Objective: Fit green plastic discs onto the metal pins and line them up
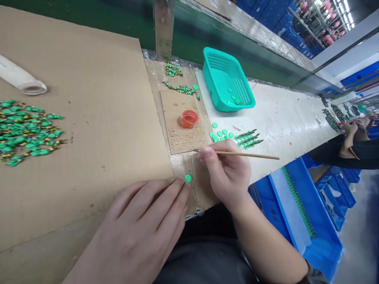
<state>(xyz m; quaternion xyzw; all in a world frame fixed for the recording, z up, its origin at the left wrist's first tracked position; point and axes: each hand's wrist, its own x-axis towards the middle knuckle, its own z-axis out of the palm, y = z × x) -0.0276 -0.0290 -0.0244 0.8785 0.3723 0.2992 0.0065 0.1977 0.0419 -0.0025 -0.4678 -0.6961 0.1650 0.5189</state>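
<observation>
A small round green disc [188,178] with tiny holes lies on the bench, held at its edge by the fingertips of my left hand [148,217]. My right hand [227,169] pinches a slim wooden-handled brush [248,154], its dark tip pointing left at the near edge of a cardboard piece [186,140]. On that cardboard, speckled with dried drops, stands a small red cup [190,118] of clear liquid. Loose green discs [220,134] are scattered beyond my right hand, beside rows of discs with dark patterned pieces [248,138] on them.
A teal basket [213,92] holding a few discs stands at the back. Green, black and yellow pieces [29,134] are heaped on the left cardboard sheet [112,118], near a white tube [23,77]. Blue bins [322,252] sit lower right. Another person's hands [352,126] work farther down the bench.
</observation>
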